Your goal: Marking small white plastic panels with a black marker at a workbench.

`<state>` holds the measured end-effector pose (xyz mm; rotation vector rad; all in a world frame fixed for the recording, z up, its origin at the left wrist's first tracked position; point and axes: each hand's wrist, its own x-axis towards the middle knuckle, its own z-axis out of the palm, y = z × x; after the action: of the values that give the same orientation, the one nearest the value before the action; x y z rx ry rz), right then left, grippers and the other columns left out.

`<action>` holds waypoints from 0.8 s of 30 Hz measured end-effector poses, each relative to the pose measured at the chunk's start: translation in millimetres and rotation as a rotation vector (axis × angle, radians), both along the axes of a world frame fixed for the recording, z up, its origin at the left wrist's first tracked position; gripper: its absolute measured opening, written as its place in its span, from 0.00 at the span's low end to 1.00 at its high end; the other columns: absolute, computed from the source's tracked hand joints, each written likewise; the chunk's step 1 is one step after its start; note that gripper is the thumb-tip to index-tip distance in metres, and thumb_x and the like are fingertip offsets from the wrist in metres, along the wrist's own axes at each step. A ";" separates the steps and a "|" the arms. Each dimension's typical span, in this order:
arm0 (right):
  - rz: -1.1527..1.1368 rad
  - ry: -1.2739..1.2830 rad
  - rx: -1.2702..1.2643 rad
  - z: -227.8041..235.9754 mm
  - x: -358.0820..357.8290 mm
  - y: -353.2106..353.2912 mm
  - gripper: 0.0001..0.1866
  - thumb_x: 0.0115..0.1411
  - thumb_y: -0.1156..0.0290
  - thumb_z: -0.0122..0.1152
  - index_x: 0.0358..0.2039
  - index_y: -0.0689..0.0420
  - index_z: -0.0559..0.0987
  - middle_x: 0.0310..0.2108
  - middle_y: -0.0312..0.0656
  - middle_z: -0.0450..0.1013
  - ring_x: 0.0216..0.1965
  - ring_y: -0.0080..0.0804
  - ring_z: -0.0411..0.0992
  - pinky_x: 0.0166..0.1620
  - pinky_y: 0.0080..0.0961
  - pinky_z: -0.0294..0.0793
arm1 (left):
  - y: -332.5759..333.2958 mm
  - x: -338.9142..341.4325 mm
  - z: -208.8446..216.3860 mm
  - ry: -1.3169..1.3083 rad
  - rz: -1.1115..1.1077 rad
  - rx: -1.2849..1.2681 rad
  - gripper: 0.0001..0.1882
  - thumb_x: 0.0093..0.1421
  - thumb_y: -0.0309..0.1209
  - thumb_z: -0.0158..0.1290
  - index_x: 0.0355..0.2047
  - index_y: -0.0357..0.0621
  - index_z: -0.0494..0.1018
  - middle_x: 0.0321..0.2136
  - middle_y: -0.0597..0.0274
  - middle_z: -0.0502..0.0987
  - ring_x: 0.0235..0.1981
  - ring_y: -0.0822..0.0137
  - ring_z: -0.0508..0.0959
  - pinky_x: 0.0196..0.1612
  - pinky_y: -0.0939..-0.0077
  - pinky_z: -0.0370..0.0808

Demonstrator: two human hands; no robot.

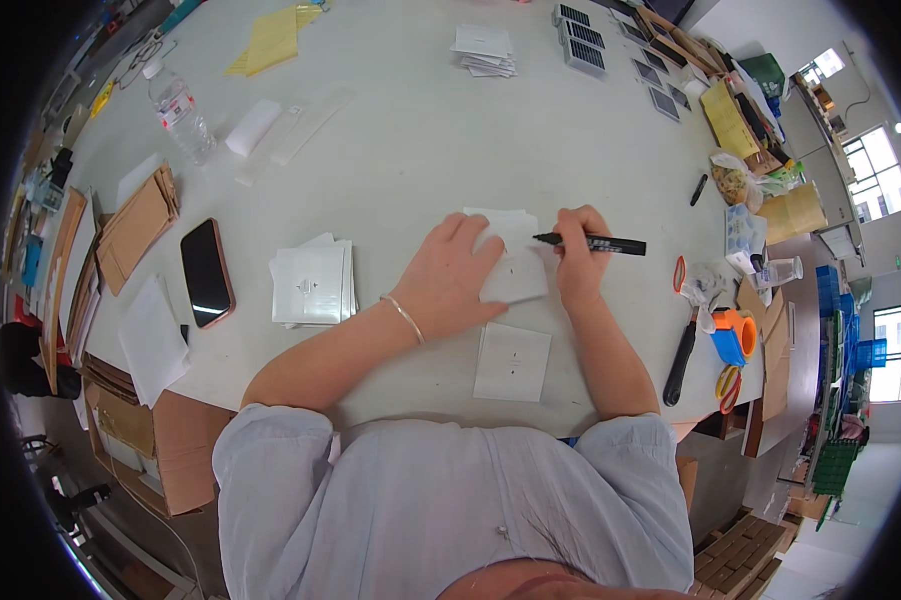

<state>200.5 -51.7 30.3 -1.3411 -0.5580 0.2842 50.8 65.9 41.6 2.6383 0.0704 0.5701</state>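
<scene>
My right hand (581,255) is closed around a black marker pen (618,245), its tip pointing left over a small pile of white square cards (516,278). My left hand (448,268) lies flat with spread fingers on the left side of that pile. Nearer to me, one white card (512,362) with small dark marks lies by itself on the table. Left of my left forearm rests a stack of white cards (313,284) with a faint print.
Further left are a phone (207,273), a water bottle (181,112) and brown cardboard (137,228). At the back stands another card stack (484,50) near dark-striped boxes (582,42). On the right lie a black-handled tool (681,362), an orange tape dispenser (736,337) and scissors (729,387).
</scene>
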 end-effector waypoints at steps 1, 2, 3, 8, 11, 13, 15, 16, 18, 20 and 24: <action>-0.001 0.000 -0.001 1.8 1.5 0.6 0.12 0.56 0.73 0.57 0.17 0.55 0.68 0.17 0.29 0.63 0.18 0.13 0.57 0.21 0.14 0.57 | -4.7 -3.7 5.2 0.000 -0.001 -0.001 0.28 0.38 0.41 0.65 0.37 0.38 0.68 0.49 0.43 0.65 0.52 0.46 0.63 0.55 0.59 0.64; -0.003 0.013 -0.009 3.1 3.3 1.0 0.13 0.57 0.72 0.58 0.17 0.55 0.68 0.17 0.29 0.63 0.18 0.13 0.58 0.21 0.14 0.57 | -11.7 -9.7 11.2 0.030 -0.095 -0.018 0.28 0.38 0.40 0.64 0.37 0.38 0.68 0.48 0.43 0.65 0.51 0.47 0.64 0.54 0.58 0.64; -0.002 0.024 -0.017 3.4 4.4 2.2 0.13 0.57 0.72 0.58 0.17 0.55 0.68 0.17 0.29 0.63 0.18 0.13 0.58 0.21 0.15 0.57 | -19.6 -16.3 15.2 0.058 -0.186 -0.035 0.28 0.37 0.40 0.64 0.37 0.38 0.68 0.46 0.43 0.65 0.49 0.47 0.65 0.52 0.58 0.65; 0.084 -0.218 -0.215 -7.5 2.8 9.0 0.14 0.56 0.74 0.60 0.17 0.60 0.67 0.16 0.29 0.62 0.20 0.14 0.56 0.23 0.17 0.57 | -51.4 -29.2 4.1 0.231 -0.375 0.032 0.28 0.39 0.46 0.63 0.34 0.39 0.69 0.40 0.49 0.67 0.43 0.53 0.67 0.45 0.62 0.67; 0.115 -0.327 -0.272 -9.0 -2.0 12.8 0.14 0.55 0.74 0.60 0.17 0.61 0.68 0.14 0.30 0.63 0.19 0.14 0.57 0.23 0.18 0.58 | -46.0 -25.4 6.0 0.249 -0.375 0.050 0.29 0.39 0.48 0.64 0.34 0.40 0.69 0.38 0.52 0.67 0.42 0.55 0.67 0.42 0.64 0.66; 0.113 -0.389 -0.269 -15.0 -0.9 13.4 0.13 0.55 0.73 0.61 0.17 0.60 0.69 0.14 0.31 0.65 0.19 0.15 0.58 0.22 0.18 0.59 | -35.7 -17.8 10.1 0.265 -0.348 0.027 0.29 0.39 0.48 0.64 0.34 0.40 0.69 0.37 0.53 0.67 0.41 0.56 0.67 0.41 0.65 0.65; 0.118 -0.387 -0.259 -17.2 -1.3 13.8 0.13 0.55 0.73 0.62 0.17 0.60 0.69 0.14 0.32 0.65 0.19 0.15 0.58 0.22 0.18 0.60 | -21.2 -9.7 13.8 0.258 -0.175 -0.015 0.28 0.41 0.48 0.63 0.35 0.39 0.69 0.41 0.50 0.68 0.46 0.53 0.67 0.47 0.62 0.65; 0.122 -0.385 -0.251 -17.4 -2.3 14.2 0.13 0.54 0.73 0.62 0.17 0.60 0.69 0.14 0.32 0.66 0.18 0.15 0.59 0.21 0.18 0.60 | -14.4 -6.4 10.5 0.258 -0.174 -0.013 0.28 0.41 0.48 0.63 0.35 0.39 0.69 0.41 0.50 0.68 0.46 0.53 0.67 0.47 0.62 0.65; 0.112 -0.398 -0.267 -14.0 -5.4 15.6 0.13 0.54 0.73 0.63 0.17 0.60 0.69 0.14 0.32 0.66 0.18 0.15 0.59 0.21 0.18 0.60 | -2.8 -0.2 -1.3 -0.036 0.001 0.103 0.28 0.42 0.46 0.62 0.36 0.37 0.69 0.48 0.45 0.67 0.52 0.50 0.65 0.53 0.59 0.64; 0.104 -0.410 -0.283 -13.8 -5.6 16.4 0.14 0.54 0.72 0.63 0.17 0.60 0.69 0.14 0.32 0.66 0.18 0.15 0.59 0.21 0.19 0.60 | 3.0 1.6 -7.3 0.055 0.015 0.077 0.29 0.46 0.44 0.61 0.41 0.36 0.69 0.53 0.42 0.64 0.57 0.50 0.62 0.57 0.60 0.62; 0.098 -0.441 -0.311 -19.1 -2.7 13.7 0.14 0.54 0.73 0.62 0.16 0.60 0.68 0.13 0.32 0.66 0.18 0.15 0.59 0.21 0.18 0.60 | 6.2 4.1 -13.5 0.079 0.023 0.066 0.30 0.45 0.45 0.62 0.42 0.37 0.68 0.52 0.42 0.64 0.56 0.49 0.63 0.57 0.60 0.63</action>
<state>197.8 -38.0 11.1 -1.6942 -0.9805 0.1562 54.8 72.1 28.1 2.7272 0.1071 0.4834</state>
